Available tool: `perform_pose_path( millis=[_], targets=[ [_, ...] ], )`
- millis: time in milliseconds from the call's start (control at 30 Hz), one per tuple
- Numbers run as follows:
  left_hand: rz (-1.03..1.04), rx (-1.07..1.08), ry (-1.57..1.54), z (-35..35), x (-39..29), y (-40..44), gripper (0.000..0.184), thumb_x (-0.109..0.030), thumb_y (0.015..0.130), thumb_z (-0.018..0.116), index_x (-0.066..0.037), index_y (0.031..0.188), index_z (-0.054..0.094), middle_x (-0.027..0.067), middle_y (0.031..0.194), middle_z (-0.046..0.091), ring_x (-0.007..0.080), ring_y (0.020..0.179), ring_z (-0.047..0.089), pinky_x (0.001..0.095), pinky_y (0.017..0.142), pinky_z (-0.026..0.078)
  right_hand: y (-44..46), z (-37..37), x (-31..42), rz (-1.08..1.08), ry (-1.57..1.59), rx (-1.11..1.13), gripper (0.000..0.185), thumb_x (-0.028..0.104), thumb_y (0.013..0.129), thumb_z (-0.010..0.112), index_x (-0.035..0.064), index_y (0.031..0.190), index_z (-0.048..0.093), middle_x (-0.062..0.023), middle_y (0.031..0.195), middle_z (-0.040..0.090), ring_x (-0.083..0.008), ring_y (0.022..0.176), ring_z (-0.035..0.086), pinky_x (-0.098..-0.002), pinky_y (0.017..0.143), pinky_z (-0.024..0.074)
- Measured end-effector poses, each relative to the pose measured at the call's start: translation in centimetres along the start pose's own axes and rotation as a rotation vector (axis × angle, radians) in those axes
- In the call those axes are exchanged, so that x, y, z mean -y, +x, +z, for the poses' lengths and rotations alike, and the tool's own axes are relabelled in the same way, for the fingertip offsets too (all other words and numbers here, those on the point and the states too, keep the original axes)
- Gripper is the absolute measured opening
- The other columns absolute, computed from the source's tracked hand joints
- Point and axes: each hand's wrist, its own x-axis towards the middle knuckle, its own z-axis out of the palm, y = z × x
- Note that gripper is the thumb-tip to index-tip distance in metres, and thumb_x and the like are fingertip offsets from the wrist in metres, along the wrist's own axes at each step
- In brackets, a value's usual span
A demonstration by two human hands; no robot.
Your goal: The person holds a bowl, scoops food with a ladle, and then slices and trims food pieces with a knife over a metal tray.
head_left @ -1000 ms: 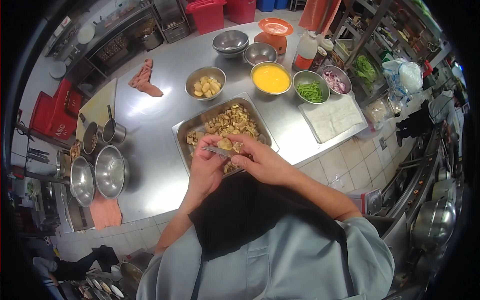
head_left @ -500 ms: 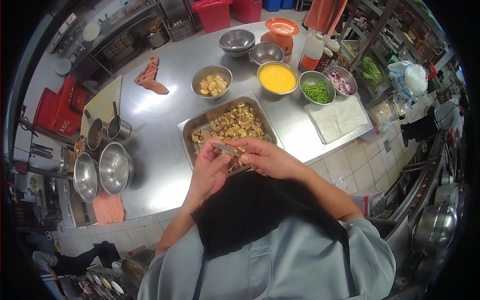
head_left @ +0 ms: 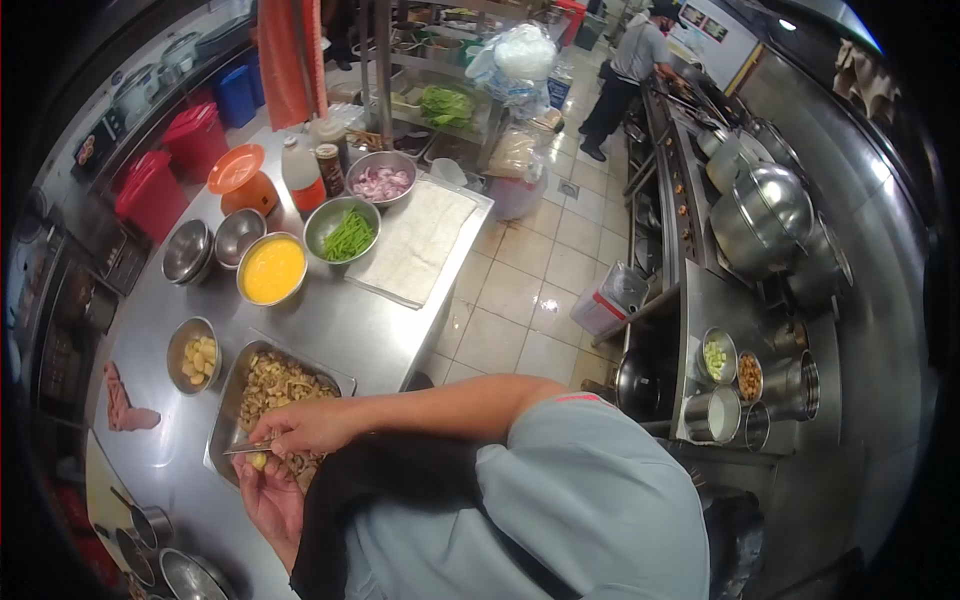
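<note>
My right hand (head_left: 312, 425) is closed around a small knife (head_left: 243, 448), its blade pointing left. Just below, my left hand (head_left: 273, 502) pinches a pale yellow piece of ginger (head_left: 258, 461) close against the blade. Both hands are over the near end of a steel tray (head_left: 213, 432), which holds many brown, knobbly ginger chunks (head_left: 280, 385). Beyond it on the left stands a steel bowl (head_left: 178, 348) of pale, peeled-looking pieces. My forearm and black apron cover part of the tray.
On the steel table (head_left: 155, 300) stand bowls of yellow liquid (head_left: 272, 270), cut green vegetable (head_left: 348, 236) and sliced onion (head_left: 382, 183). An orange scale (head_left: 240, 175) and a bottle (head_left: 300, 175) are behind. A person (head_left: 635, 70) stands by the stoves at the far right.
The view has swung to the right, so the table now sits at left and the stove line shows. The knife and ginger piece are still in my hands over the tray.
</note>
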Motion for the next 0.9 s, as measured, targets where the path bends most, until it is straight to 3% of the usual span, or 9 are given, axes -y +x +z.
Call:
perform_pose_path(
  millis=[100,200,300,400,500,600,800,867,900],
  targets=[
    [-0.016,-0.064,0.004,0.7,-0.2,-0.1,0.042,-0.011,0.104,0.060,-0.004,0.143,0.048,0.0103,0.124,0.063,0.0180,0.097,0.064,0.0293,0.084,0.057,0.0,0.1,-1.0,-0.181,0.033,-0.089,0.056,0.017,0.103,0.057,0.0058,0.156,0.041,-0.0139,0.121,0.070,-0.0232,0.105,0.068,-0.0375,0.092,0.0521],
    [-0.007,-0.105,0.027,0.6,0.3,0.2,0.045,-0.010,0.104,0.060,-0.003,0.146,0.046,0.0120,0.125,0.062,0.0186,0.098,0.064,0.0293,0.085,0.057,-0.9,0.0,-0.3,-0.197,-0.143,-0.127,0.062,0.018,0.102,0.059,0.0064,0.158,0.035,-0.0140,0.120,0.070,-0.0247,0.104,0.068,-0.0387,0.092,0.0521],
    [-0.009,-0.124,0.075,-0.6,0.3,0.0,0.048,-0.009,0.104,0.061,-0.002,0.148,0.043,0.0136,0.125,0.062,0.0188,0.099,0.064,0.0298,0.087,0.057,-1.3,0.2,-0.1,-0.064,-0.203,-0.162,0.056,0.022,0.100,0.062,0.0051,0.151,0.047,-0.0147,0.116,0.072,-0.0261,0.104,0.068,-0.0398,0.092,0.0525],
    [-0.067,-0.088,0.078,-2.2,-0.2,0.3,0.050,-0.009,0.104,0.061,-0.002,0.149,0.042,0.0149,0.126,0.061,0.0187,0.099,0.063,0.0303,0.087,0.056,-0.8,0.0,-1.2,-0.064,-0.307,-0.140,0.043,0.026,0.099,0.065,0.0022,0.134,0.062,-0.0154,0.108,0.074,-0.0282,0.101,0.069,-0.0406,0.089,0.0527],
    [-0.102,-0.025,0.039,-2.0,-0.1,0.4,0.049,-0.009,0.104,0.061,-0.003,0.149,0.043,0.0158,0.126,0.061,0.0186,0.100,0.062,0.0306,0.087,0.056,-1.4,-0.7,0.8,-0.003,-0.415,-0.099,0.034,0.027,0.098,0.066,-0.0006,0.118,0.070,-0.0176,0.100,0.074,-0.0303,0.096,0.070,-0.0417,0.084,0.0527],
    [-0.086,-0.005,0.040,-0.9,0.0,0.3,0.047,-0.010,0.104,0.061,-0.004,0.148,0.045,0.0163,0.126,0.061,0.0192,0.102,0.062,0.0304,0.089,0.055,-1.3,-1.1,1.2,-0.069,-0.354,-0.184,0.032,0.027,0.099,0.064,-0.0017,0.114,0.069,-0.0203,0.097,0.072,-0.0315,0.092,0.070,-0.0429,0.080,0.0521],
    [-0.086,-0.054,0.006,-0.3,0.2,0.4,0.041,-0.013,0.106,0.060,-0.006,0.145,0.050,0.0137,0.125,0.063,0.0206,0.105,0.063,0.0310,0.091,0.054,-0.7,-1.4,-1.0,-0.326,-0.415,-0.230,0.030,0.024,0.104,0.058,-0.0014,0.116,0.068,-0.0232,0.099,0.071,-0.0368,0.092,0.068,-0.0465,0.083,0.0518],
    [-0.099,-0.096,-0.039,0.1,0.3,0.4,0.038,-0.013,0.107,0.059,-0.007,0.143,0.053,0.0120,0.124,0.064,0.0208,0.106,0.063,0.0313,0.091,0.054,-0.9,-1.4,0.1,-0.206,-0.413,-0.140,0.031,0.024,0.106,0.055,-0.0006,0.122,0.066,-0.0239,0.105,0.071,-0.0389,0.097,0.068,-0.0471,0.089,0.0516],
    [-0.124,-0.105,-0.068,-0.8,0.2,0.6,0.036,-0.013,0.107,0.059,-0.007,0.142,0.055,0.0111,0.124,0.064,0.0208,0.106,0.063,0.0314,0.091,0.054,-0.1,-0.8,-2.0,-0.300,-0.440,-0.224,0.035,0.025,0.107,0.054,0.0000,0.129,0.063,-0.0245,0.113,0.070,-0.0390,0.109,0.067,-0.0455,0.095,0.0513]
  ],
)
